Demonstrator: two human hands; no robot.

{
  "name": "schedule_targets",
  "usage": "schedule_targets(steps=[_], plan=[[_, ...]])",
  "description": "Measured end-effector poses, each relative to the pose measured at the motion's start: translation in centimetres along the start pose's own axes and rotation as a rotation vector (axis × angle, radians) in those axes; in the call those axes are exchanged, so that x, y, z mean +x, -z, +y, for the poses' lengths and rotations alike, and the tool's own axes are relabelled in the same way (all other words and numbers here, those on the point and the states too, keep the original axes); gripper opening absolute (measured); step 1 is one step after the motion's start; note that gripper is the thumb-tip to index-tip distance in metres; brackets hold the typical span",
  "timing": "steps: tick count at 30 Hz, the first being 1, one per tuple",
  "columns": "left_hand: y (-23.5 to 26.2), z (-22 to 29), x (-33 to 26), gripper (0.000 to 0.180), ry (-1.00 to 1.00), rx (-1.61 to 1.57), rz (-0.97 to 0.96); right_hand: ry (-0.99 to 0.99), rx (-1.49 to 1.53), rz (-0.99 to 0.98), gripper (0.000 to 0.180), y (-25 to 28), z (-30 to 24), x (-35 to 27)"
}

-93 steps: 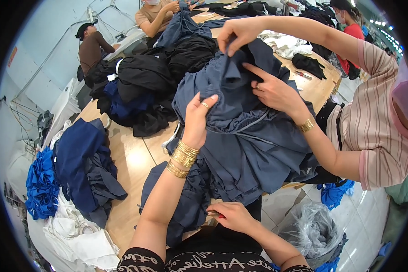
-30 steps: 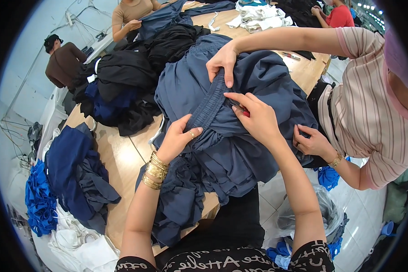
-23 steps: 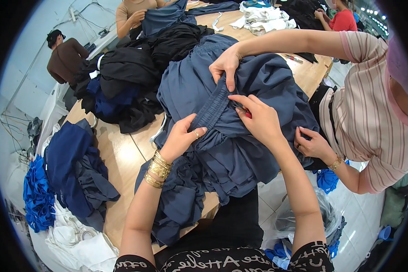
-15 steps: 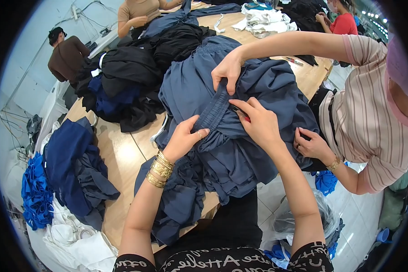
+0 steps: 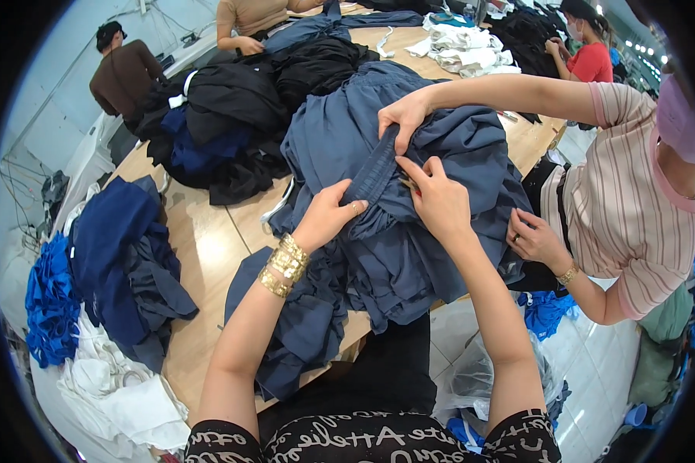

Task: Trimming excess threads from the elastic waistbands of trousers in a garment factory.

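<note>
A heap of slate-blue garments (image 5: 409, 255) covers the middle of a wooden table (image 5: 208, 255). My left hand (image 5: 328, 217), with gold bangles on the wrist, grips the gathered waistband (image 5: 372, 176) of the top garment at its near end. My right hand (image 5: 438, 199) pinches the cloth just right of that band. A person in a striped pink top stands to the right; one of their hands (image 5: 401, 116) holds the far end of the same waistband, and their other hand (image 5: 534, 239) rests on the heap's right side.
Black and navy garments (image 5: 224, 116) are piled at the back left, white cloth (image 5: 463, 46) at the back. A dark blue pile (image 5: 123, 255) hangs off the table's left edge above white and bright blue fabric. Three other people work at the far end.
Three seconds ago the other person held the garment lifted and my right hand was low by the table edge. Now the garment lies flat and both my hands grip at its waistband.
</note>
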State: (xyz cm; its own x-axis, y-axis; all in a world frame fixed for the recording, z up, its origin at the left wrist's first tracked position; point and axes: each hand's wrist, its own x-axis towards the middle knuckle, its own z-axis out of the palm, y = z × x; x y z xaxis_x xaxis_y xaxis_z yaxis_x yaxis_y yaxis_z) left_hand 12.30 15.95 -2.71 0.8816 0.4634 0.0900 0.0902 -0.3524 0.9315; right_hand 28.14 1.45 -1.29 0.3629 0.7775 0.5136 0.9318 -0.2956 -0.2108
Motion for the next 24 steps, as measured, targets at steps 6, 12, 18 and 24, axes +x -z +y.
schedule_targets(steps=[6,12,18,24], plan=[[-0.6,-1.7,2.9,0.033,-0.128,0.042,0.110,-0.078,-0.073,0.047,0.046,0.0,0.8,1.6],[1.0,1.4,6.7,0.061,-0.026,0.063,0.207,-0.031,0.131,0.345,0.033,4.3,-3.2,2.1],[7.4,4.8,-5.6,0.063,-0.263,0.261,0.173,-0.048,0.355,0.086,0.022,5.4,-4.9,-7.3],[10.2,-3.3,-18.2,0.044,0.473,0.391,0.105,-0.295,0.516,-0.232,0.009,3.7,-7.3,-14.5]])
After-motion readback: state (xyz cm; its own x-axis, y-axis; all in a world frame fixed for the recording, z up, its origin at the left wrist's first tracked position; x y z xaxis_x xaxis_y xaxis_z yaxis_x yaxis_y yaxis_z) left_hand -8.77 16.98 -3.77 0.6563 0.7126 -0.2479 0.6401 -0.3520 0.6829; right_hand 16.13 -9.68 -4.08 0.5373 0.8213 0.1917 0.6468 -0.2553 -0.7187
